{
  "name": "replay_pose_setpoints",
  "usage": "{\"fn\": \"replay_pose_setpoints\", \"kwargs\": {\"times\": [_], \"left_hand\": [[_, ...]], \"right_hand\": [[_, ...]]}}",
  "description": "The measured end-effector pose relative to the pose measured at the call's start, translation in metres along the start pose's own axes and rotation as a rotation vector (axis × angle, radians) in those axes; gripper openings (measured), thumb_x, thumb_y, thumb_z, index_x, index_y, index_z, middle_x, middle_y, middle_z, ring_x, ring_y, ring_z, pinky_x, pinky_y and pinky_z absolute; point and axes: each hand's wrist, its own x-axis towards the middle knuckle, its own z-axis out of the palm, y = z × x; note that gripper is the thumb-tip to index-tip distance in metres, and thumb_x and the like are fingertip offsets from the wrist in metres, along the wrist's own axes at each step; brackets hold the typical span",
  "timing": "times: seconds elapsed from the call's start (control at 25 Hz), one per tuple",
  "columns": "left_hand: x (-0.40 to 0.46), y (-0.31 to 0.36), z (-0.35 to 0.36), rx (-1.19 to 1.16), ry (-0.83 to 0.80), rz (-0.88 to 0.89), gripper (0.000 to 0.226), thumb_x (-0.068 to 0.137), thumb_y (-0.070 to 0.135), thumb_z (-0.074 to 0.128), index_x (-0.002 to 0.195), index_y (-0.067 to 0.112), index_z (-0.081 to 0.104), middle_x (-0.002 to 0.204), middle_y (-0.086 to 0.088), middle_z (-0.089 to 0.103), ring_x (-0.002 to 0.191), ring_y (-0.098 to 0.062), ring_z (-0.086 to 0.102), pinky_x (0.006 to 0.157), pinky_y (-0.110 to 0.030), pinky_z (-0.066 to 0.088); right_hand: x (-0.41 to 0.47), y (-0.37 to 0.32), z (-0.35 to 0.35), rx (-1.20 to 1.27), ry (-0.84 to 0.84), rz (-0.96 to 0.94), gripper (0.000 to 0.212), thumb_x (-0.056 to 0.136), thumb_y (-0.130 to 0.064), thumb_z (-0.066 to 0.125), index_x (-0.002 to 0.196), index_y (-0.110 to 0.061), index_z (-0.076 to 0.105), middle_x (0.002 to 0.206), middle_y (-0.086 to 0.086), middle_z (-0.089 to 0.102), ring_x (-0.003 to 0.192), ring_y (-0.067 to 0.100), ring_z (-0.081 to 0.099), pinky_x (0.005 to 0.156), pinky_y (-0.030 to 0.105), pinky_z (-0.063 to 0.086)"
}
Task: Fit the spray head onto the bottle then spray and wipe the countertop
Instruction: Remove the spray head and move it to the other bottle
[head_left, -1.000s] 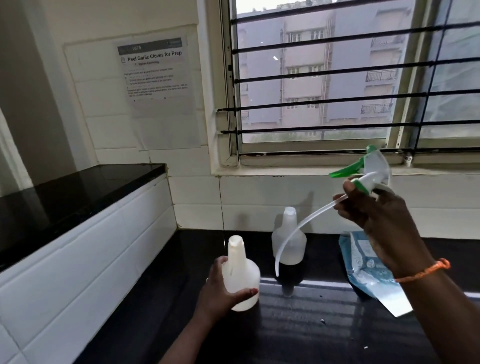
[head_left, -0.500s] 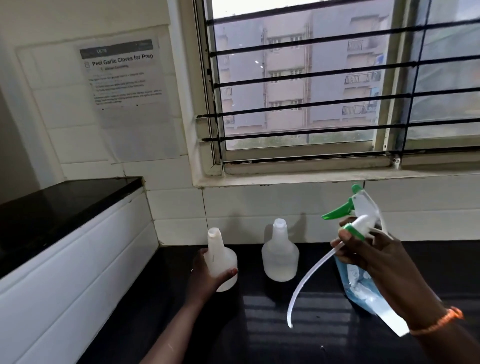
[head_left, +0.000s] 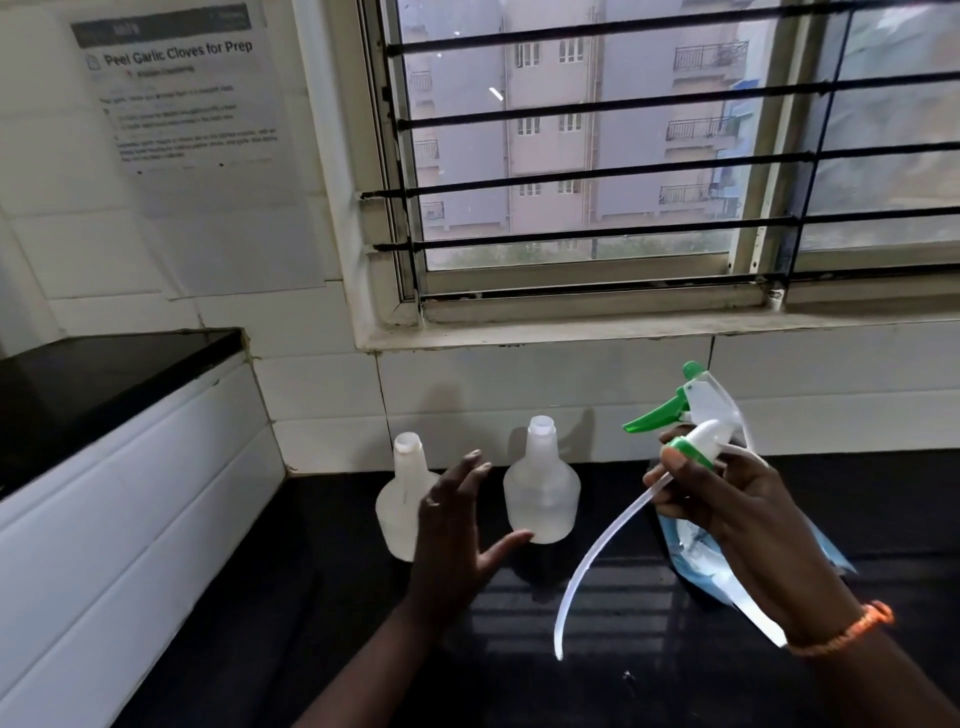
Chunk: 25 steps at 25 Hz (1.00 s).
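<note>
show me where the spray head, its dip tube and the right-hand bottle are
spray head (head_left: 698, 410), head view, clear body.
dip tube (head_left: 592, 553), head view, mid curve.
right-hand bottle (head_left: 541, 499), head view, belly.

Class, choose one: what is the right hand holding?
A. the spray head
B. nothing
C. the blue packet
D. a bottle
A: the right hand grips the spray head by its collar, its tube hanging free, while both bottles stand on the countertop.
</note>
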Motion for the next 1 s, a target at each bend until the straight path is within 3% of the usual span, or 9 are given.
{"fn": "replay_pose_setpoints", "kwargs": {"times": [0.12, 0.24, 0.32, 0.4, 0.52, 0.76, 0.88, 1.0], "left_hand": [[0.022, 0.014, 0.034, -0.142, -0.295, -0.327, 0.115, 0.053, 0.061, 0.077, 0.142, 0.015, 0.020, 0.147, -0.005, 0.032, 0.135, -0.021, 0.032, 0.108, -0.033, 0.030], [0.035, 0.010, 0.060, -0.283, -0.466, -0.579, 0.134, 0.036, 0.056, 0.084, 0.144, 0.029, 0.009, 0.151, -0.001, 0.027, 0.134, -0.023, 0.033, 0.108, -0.036, 0.032], [0.036, 0.007, 0.071, -0.346, -0.453, -0.613, 0.126, 0.031, 0.058, 0.081, 0.139, 0.030, 0.022, 0.142, 0.001, 0.041, 0.128, -0.021, 0.043, 0.105, -0.040, 0.040], [0.033, 0.006, 0.075, -0.326, -0.401, -0.634, 0.105, 0.036, 0.057, 0.081, 0.128, 0.030, 0.038, 0.130, 0.002, 0.052, 0.117, -0.021, 0.053, 0.094, -0.036, 0.046], [0.026, 0.009, 0.068, -0.310, -0.333, -0.624, 0.091, 0.046, 0.048, 0.084, 0.125, 0.030, 0.043, 0.125, 0.002, 0.056, 0.108, -0.018, 0.056, 0.085, -0.028, 0.042], [0.001, 0.031, 0.005, -0.325, -0.291, -0.555, 0.089, 0.046, 0.053, 0.084, 0.123, 0.029, 0.045, 0.113, 0.005, 0.061, 0.099, -0.017, 0.058, 0.083, -0.035, 0.049], [-0.017, 0.047, -0.030, -0.320, -0.358, -0.525, 0.099, 0.038, 0.065, 0.073, 0.126, 0.031, 0.043, 0.114, 0.006, 0.061, 0.103, -0.016, 0.057, 0.088, -0.036, 0.048], [-0.044, 0.058, -0.049, -0.339, -0.408, -0.540, 0.098, 0.041, 0.057, 0.078, 0.128, 0.031, 0.043, 0.119, 0.006, 0.058, 0.110, -0.017, 0.054, 0.094, -0.039, 0.047]], "right_hand": [[-0.003, -0.001, -0.002, -0.004, 0.015, 0.009, 0.056, 0.044, -0.062, 0.081, 0.083, -0.024, 0.072, 0.072, 0.006, 0.073, 0.066, 0.012, 0.068, 0.059, 0.020, 0.056], [-0.007, -0.001, -0.006, 0.013, 0.024, 0.017, 0.055, 0.043, -0.062, 0.081, 0.082, -0.024, 0.073, 0.071, 0.006, 0.073, 0.065, 0.012, 0.068, 0.057, 0.019, 0.055], [-0.008, -0.001, -0.010, 0.012, 0.042, 0.026, 0.056, 0.042, -0.061, 0.082, 0.082, -0.023, 0.073, 0.071, 0.007, 0.073, 0.064, 0.012, 0.067, 0.056, 0.019, 0.054], [-0.009, 0.001, -0.012, 0.012, 0.057, 0.026, 0.055, 0.043, -0.061, 0.082, 0.081, -0.022, 0.072, 0.070, 0.007, 0.072, 0.062, 0.011, 0.066, 0.055, 0.019, 0.054], [-0.010, -0.002, -0.011, 0.033, 0.055, 0.018, 0.053, 0.045, -0.059, 0.082, 0.080, -0.022, 0.071, 0.069, 0.005, 0.072, 0.062, 0.010, 0.066, 0.055, 0.019, 0.054], [-0.024, -0.023, 0.000, 0.064, 0.030, -0.016, 0.055, 0.045, -0.061, 0.080, 0.078, -0.018, 0.069, 0.064, 0.002, 0.071, 0.057, 0.007, 0.064, 0.052, 0.017, 0.052], [-0.033, -0.035, 0.007, 0.084, 0.008, -0.045, 0.058, 0.048, -0.059, 0.078, 0.085, -0.016, 0.063, 0.063, 0.000, 0.071, 0.055, 0.005, 0.063, 0.051, 0.016, 0.051], [-0.042, -0.042, 0.015, 0.087, -0.015, -0.055, 0.055, 0.055, -0.054, 0.074, 0.090, -0.014, 0.061, 0.063, -0.001, 0.071, 0.055, 0.004, 0.063, 0.051, 0.015, 0.051]]}}
